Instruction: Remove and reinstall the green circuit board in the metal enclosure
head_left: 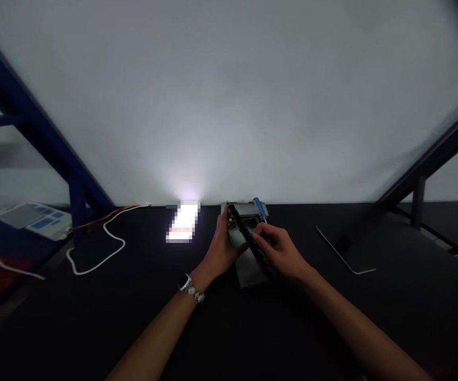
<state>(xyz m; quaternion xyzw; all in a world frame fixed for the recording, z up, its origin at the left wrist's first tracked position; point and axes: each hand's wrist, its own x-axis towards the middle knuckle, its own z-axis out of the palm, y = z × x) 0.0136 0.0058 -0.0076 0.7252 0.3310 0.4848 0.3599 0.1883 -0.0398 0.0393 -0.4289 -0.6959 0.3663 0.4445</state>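
Observation:
A long, dark part [240,221] with an uneven edge stands tilted between my two hands, above a grey metal plate [249,271]. My left hand [221,251] steadies it from the left, fingers stretched along its side and thumb near its lower face. On the other side, my right hand [280,250] has its thumb and fingertips closed at the part's edge; anything small between them is too dark to make out. Behind, a blue-handled tool [259,206] leans near the plate's far end, close to my right fingers. The part's exact kind does not show.
A glowing, pixelated rectangle [183,222] lies left of my hands. Further left are a white cable [122,243] and a pale device with blue patches [34,219]. A bent thin rod [338,254] rests at right. A pale wall [229,106] rises behind the black table [229,338].

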